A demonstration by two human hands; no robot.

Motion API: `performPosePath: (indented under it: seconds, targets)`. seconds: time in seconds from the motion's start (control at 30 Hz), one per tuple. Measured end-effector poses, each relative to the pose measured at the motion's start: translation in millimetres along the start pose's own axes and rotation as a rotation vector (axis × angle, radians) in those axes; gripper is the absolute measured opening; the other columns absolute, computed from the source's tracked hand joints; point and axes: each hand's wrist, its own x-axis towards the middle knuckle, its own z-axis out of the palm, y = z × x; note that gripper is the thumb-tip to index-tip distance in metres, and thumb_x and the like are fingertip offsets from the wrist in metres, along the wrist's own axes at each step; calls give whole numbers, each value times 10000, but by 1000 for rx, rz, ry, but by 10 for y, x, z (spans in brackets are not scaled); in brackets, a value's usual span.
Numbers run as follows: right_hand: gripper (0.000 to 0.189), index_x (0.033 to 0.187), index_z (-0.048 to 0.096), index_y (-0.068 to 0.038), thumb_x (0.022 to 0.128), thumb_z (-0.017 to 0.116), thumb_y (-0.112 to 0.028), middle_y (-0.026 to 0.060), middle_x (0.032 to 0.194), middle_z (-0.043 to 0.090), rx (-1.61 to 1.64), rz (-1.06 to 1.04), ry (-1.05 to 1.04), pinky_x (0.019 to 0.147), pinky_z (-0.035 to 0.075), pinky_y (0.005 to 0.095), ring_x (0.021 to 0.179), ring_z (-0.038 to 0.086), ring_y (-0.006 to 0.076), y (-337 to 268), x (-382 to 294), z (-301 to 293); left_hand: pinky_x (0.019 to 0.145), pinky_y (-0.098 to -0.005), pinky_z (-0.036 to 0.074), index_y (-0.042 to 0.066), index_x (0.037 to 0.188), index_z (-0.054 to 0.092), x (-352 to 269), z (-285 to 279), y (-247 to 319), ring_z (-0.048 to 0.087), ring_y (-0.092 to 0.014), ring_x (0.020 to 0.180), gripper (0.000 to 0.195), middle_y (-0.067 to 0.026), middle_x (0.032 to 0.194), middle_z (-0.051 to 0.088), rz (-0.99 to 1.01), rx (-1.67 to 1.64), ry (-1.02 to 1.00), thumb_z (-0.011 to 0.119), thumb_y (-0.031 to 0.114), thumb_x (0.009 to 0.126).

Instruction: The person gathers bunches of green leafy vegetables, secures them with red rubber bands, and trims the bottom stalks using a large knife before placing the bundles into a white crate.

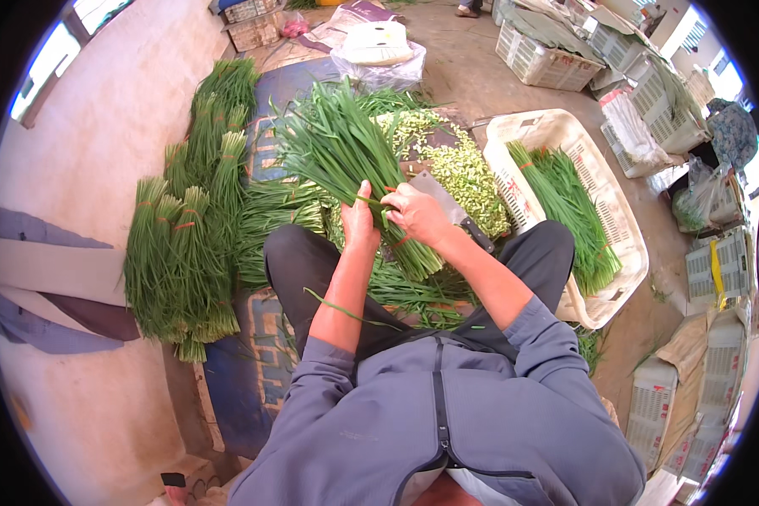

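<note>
A large bunch of garlic chives (341, 142) slants over my lap, leaves up and left, cut stem ends down and right. My left hand (360, 221) is closed around its left side, thumb up. My right hand (417, 214) is on the right side of the bunch, fingertips bent in at a loose green leaf that crosses it; exactly what they pinch is partly hidden. An orange-red band (401, 241) circles the stems below my hands. Just beyond my right hand lies a cleaver (439, 193), its dark handle towards my right knee. Chopped stem ends (465, 171) are heaped around it.
Banded chive bundles (190, 253) stand along the wall at left. Loose chives (281, 205) lie beside my left knee. At right, a white plastic crate (629, 253) holds banded chives (566, 209). More crates (544, 54) and another person (734, 133) are further right.
</note>
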Motion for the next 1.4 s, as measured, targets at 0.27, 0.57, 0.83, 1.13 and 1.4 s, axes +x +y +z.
performPosePath:
  seconds: [0.27,0.57,0.83,1.13,1.4]
  targets:
    - [137,989,716,-13,873,725,-85,94,895,698,710,211,-62,736,539,284,822,674,156,246,-301,-229,877,-448,555,19,1323,494,-109,117,73,639,-272,1069,471,-124,1224,625,-2,13,128,692,181,928]
    - [107,972,726,44,884,714,-15,132,947,726,1171,416,278,722,593,302,796,698,180,73,-703,-420,1005,-484,493,12,1274,576,-16,74,47,623,-297,1124,412,-126,1253,637,-230,-187,61,598,311,991]
    - [96,951,723,48,875,718,-10,136,930,717,1089,314,321,726,601,309,754,695,192,-108,-846,-488,995,-459,500,1,1274,576,18,87,30,622,-286,1120,411,-124,1258,635,-241,-239,59,578,310,1004]
    - [295,1048,713,-13,756,755,-14,161,937,723,423,138,-638,783,564,336,843,718,253,-262,-884,-866,1000,-475,503,6,1302,552,250,-179,53,612,-297,1138,421,-109,1294,615,-78,-234,181,594,296,999]
    - [119,954,693,-74,874,649,-149,103,853,684,-57,-25,-77,678,523,387,798,670,295,-482,-335,-511,946,-445,542,25,1327,534,118,-167,230,637,-270,1093,434,-91,1275,625,125,-176,95,617,277,984]
